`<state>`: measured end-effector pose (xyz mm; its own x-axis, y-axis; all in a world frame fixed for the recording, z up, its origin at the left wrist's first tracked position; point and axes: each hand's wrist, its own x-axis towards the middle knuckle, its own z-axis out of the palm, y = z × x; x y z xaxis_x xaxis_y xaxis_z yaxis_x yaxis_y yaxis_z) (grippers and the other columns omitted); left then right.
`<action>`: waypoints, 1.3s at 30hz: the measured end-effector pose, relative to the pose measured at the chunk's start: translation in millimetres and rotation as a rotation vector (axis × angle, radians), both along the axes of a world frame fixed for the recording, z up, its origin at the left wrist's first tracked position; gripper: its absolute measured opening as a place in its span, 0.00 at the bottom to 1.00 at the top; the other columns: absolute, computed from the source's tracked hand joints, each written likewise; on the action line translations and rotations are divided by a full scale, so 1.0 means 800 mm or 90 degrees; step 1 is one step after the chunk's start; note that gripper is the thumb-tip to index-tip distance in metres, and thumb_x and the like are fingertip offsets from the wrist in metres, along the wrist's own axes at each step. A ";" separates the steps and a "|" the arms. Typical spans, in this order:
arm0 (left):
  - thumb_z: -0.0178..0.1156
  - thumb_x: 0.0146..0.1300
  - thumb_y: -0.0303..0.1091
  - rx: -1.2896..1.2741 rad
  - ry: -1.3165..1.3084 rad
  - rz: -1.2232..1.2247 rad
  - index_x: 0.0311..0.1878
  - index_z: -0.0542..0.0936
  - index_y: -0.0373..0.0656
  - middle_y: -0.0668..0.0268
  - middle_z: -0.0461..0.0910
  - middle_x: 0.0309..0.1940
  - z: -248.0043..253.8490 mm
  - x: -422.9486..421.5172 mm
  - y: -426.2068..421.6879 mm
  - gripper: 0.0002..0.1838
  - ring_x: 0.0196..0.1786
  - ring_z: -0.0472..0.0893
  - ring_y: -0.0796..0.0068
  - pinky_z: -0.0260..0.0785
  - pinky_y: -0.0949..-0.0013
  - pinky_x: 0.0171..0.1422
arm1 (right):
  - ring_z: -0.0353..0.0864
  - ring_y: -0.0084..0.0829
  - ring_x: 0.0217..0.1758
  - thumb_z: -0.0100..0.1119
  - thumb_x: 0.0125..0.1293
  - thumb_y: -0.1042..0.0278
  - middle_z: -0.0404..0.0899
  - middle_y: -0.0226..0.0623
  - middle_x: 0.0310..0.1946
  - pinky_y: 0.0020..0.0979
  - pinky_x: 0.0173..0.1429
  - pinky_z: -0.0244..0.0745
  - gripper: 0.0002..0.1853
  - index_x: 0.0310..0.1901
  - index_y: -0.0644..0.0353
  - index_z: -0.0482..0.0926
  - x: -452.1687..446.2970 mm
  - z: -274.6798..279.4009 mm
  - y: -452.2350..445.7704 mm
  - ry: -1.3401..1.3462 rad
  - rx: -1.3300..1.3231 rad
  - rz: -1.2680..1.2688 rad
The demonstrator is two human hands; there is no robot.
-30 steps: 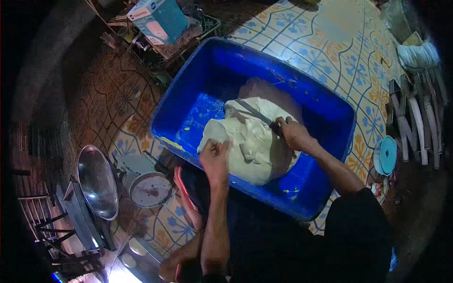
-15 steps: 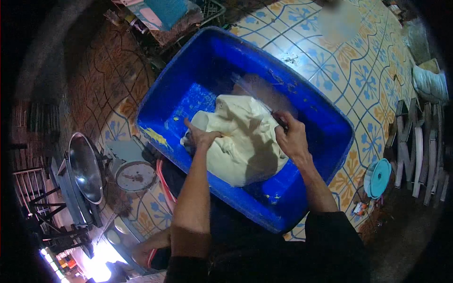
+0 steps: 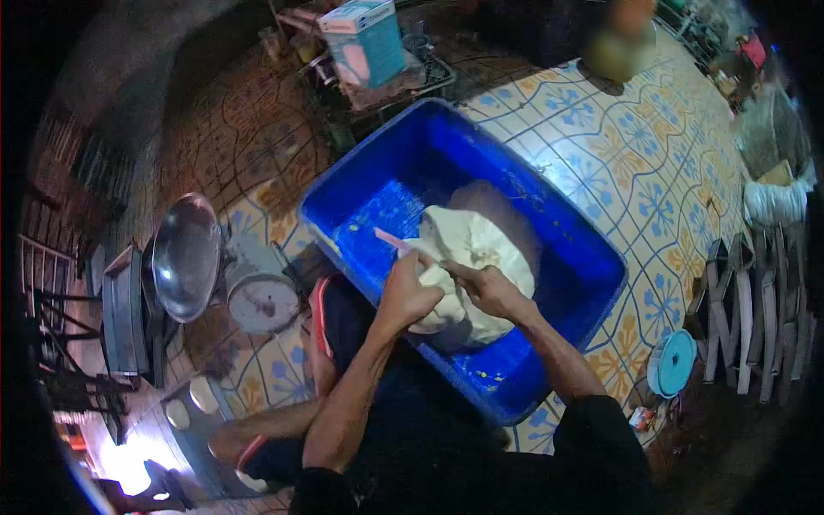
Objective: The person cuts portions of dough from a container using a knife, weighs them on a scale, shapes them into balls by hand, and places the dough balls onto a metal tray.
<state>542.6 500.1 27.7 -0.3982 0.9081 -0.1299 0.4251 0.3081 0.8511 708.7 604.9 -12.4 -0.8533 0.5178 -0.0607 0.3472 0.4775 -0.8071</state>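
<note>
Now the left hand (image 3: pixel 410 294) sits curled, the right hand (image 3: pixel 489 290) narrow beside it, holding what I can't tell; small, steady moves should suit soft dough (image 3: pixel 487 239).

No legible text. Teal-and-white box (image 3: pixel 371 53) at the back carries print along its white top, too small and blurred to resolve. Scale dial (image 3: pixel 263 302): markings unreadable. Small red-and-white packet (image 3: pixel 641 418), far right: print can't be made out either.
</note>
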 end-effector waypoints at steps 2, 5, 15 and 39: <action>0.61 0.37 0.28 0.016 -0.062 0.036 0.39 0.72 0.36 0.57 0.75 0.28 0.018 -0.011 -0.011 0.20 0.33 0.77 0.63 0.68 0.64 0.37 | 0.83 0.44 0.30 0.47 0.65 0.74 0.81 0.52 0.34 0.41 0.39 0.74 0.22 0.61 0.58 0.70 0.025 0.003 -0.024 -0.041 0.000 0.034; 0.58 0.37 0.22 0.029 -0.152 0.053 0.40 0.66 0.38 0.63 0.69 0.24 0.050 -0.021 -0.021 0.21 0.32 0.72 0.74 0.67 0.68 0.34 | 0.82 0.37 0.29 0.47 0.66 0.73 0.80 0.51 0.31 0.39 0.39 0.74 0.22 0.63 0.58 0.69 0.090 0.015 -0.079 -0.159 -0.087 0.026; 0.49 0.41 0.13 0.091 -0.291 0.184 0.42 0.61 0.41 0.55 0.77 0.28 0.147 -0.051 -0.034 0.22 0.29 0.77 0.75 0.68 0.75 0.28 | 0.73 0.30 0.26 0.46 0.68 0.70 0.76 0.48 0.25 0.37 0.34 0.71 0.16 0.55 0.63 0.72 0.039 0.001 -0.133 0.002 -0.226 -0.026; 0.63 0.44 0.26 0.316 0.372 0.135 0.45 0.74 0.38 0.62 0.77 0.40 0.420 -0.255 -0.169 0.20 0.45 0.76 0.71 0.68 0.68 0.54 | 0.66 0.16 0.19 0.49 0.69 0.69 0.69 0.26 0.19 0.22 0.22 0.63 0.24 0.66 0.61 0.63 0.022 0.070 -0.078 -0.086 -0.344 -0.024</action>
